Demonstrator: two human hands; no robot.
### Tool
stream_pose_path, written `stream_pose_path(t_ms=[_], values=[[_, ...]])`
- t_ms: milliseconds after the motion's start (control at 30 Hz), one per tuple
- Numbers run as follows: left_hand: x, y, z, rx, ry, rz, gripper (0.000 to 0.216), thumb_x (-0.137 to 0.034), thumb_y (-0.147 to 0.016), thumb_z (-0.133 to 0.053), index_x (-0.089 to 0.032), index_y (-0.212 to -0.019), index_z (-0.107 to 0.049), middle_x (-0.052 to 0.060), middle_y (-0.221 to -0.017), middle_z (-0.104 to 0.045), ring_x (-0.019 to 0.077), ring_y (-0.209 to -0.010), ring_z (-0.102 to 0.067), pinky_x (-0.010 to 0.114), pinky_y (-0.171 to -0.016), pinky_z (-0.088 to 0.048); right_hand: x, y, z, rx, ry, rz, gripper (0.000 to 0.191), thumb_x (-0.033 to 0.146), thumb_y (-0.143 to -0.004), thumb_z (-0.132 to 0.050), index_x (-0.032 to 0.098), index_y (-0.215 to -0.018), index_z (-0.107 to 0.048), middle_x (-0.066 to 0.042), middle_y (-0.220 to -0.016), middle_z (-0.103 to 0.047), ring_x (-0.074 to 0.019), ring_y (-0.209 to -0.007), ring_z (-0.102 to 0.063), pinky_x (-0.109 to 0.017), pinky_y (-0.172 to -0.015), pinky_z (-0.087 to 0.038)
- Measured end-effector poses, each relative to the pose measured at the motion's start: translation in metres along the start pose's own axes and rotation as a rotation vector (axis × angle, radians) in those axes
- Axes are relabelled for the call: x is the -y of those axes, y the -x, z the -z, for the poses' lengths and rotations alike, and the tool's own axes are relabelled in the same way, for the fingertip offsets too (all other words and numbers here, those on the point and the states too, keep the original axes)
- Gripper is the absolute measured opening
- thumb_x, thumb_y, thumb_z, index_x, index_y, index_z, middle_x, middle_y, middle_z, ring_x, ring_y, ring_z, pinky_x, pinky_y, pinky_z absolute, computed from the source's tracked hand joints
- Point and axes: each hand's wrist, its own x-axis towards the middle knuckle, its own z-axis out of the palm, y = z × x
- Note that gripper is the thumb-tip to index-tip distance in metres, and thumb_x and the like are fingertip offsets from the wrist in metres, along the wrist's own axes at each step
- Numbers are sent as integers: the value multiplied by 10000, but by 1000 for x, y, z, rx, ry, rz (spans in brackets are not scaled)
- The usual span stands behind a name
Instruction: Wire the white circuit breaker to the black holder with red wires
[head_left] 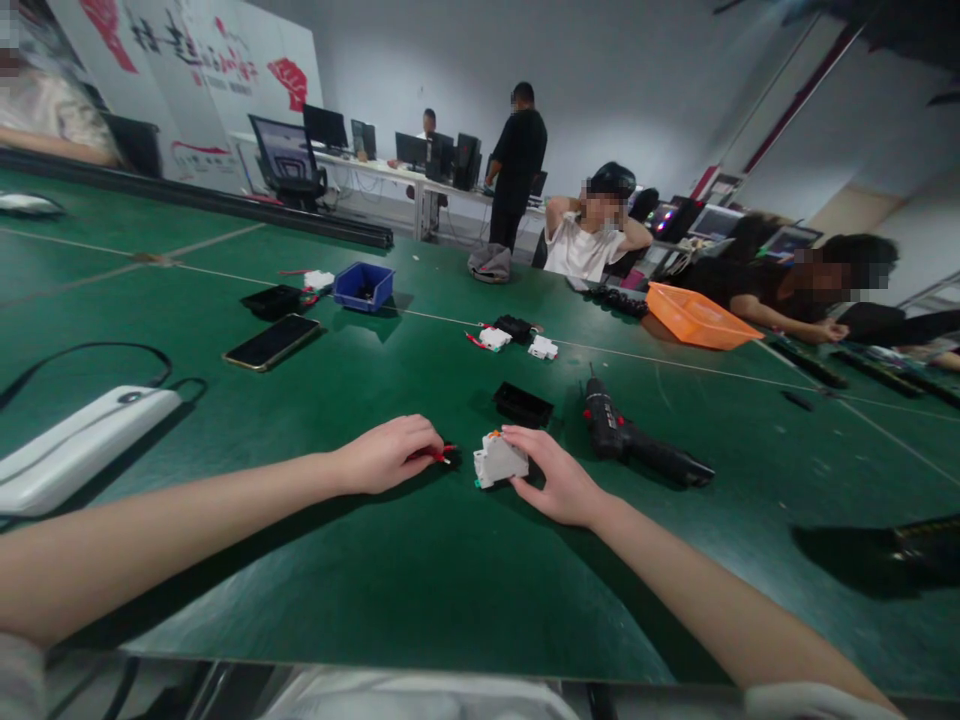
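My right hand [559,480] grips a white circuit breaker [501,462] by its right side, thumb below and fingers on top. An orange bit shows on the breaker's upper edge and a green bit at its lower left. To its left, my left hand [390,455] pinches a short red wire [444,454] whose pale end points toward the breaker. Wire and breaker are apart. Just behind the right hand lies an open black plastic box [523,405]. A black cordless screwdriver [637,435] rests to the right of that hand.
Farther back sit a blue bin [364,287], more white breakers [543,347] with red wires, and an orange tray [701,318]. A phone [272,342] and a white power bank [86,445] lie at left. Other people sit along the far side of the green table [420,590].
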Motion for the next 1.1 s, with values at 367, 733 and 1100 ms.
stream_pose_path(t_ms=[367,733,1100], values=[[-1,5,0,-43,-123,32,335,-371,-1068,-384,-275,-1240,-655,51,-1147,-688,158,-963,-683,265,-791,-544,-3,1,-2,-3,-20,-6,675,139,-885,-634,247,-1508,-399,-149,-1507,-505,-300,-1399,-473,-543,-1134,-442],[-8,4,-1,13,-250,186,203,-343,-975,-492,-243,-1071,-640,10,-892,-739,155,-730,-687,247,-617,-463,-2,1,-1,7,-32,-12,672,163,-885,-649,240,-1508,-409,-145,-1504,-513,-294,-1391,-483,-512,-1129,-448],[-7,1,2,68,-282,291,244,-306,-962,-531,-307,-1133,-704,-11,-993,-769,186,-879,-717,258,-690,-479,-1,2,-1,0,-8,-5,693,162,-875,-657,256,-1513,-402,-130,-1510,-515,-297,-1383,-499,-513,-1133,-456]])
